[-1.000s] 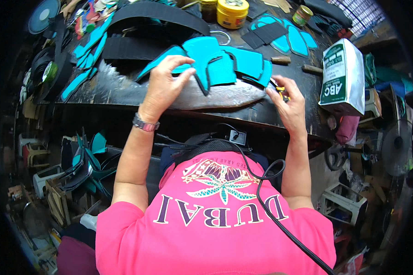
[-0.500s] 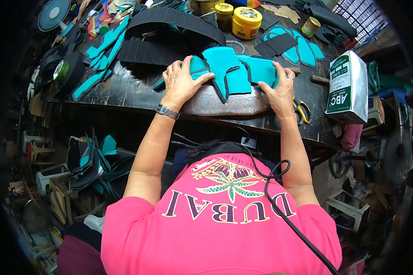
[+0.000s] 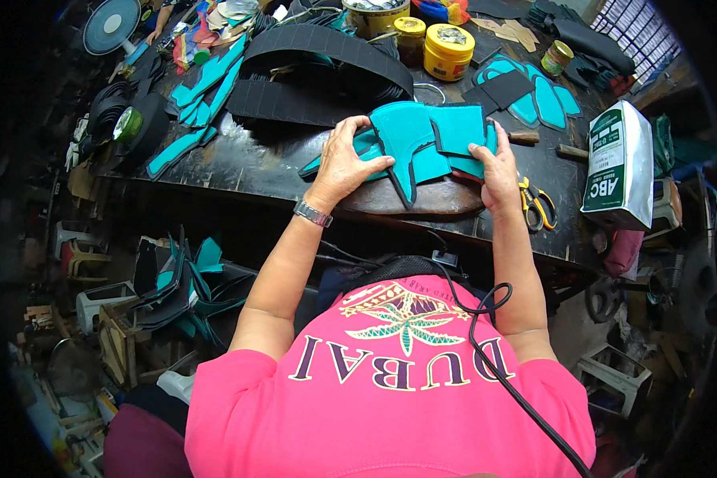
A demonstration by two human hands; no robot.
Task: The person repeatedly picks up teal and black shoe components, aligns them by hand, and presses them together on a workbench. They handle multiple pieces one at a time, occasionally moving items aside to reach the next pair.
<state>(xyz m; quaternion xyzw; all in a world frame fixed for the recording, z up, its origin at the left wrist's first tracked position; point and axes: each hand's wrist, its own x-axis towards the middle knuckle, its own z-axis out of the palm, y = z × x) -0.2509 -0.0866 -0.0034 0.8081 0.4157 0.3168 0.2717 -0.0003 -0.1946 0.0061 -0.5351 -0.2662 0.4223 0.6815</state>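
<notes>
My left hand point(image 3: 346, 163) and my right hand point(image 3: 498, 171) hold a teal fabric piece with black edging point(image 3: 402, 131) between them, above the near table edge. It has several overlapping panels, one tapering to a point toward me. On its left side my left thumb presses the front, while the fingers curl behind. The right thumb lies on a squarish teal panel point(image 3: 459, 131), with the other fingers partly hidden at its right edge. Directly beneath is a worn brown slab point(image 3: 434, 199). Yellow-and-black scissors point(image 3: 538, 205) lie right of my right hand.
Black strips point(image 3: 319, 48) curve across the table behind my hands. Teal pieces lie left point(image 3: 179, 151) and back right point(image 3: 526, 99). Yellow tubs point(image 3: 448, 60) stand behind. A white-and-green can point(image 3: 620, 167) stands at the right edge. A black cable point(image 3: 494, 366) crosses my shirt.
The view has shifted slightly. The squarish right panel now lies flatter toward me, and my right thumb has come onto its front. My left hand keeps its hold on the left side.
</notes>
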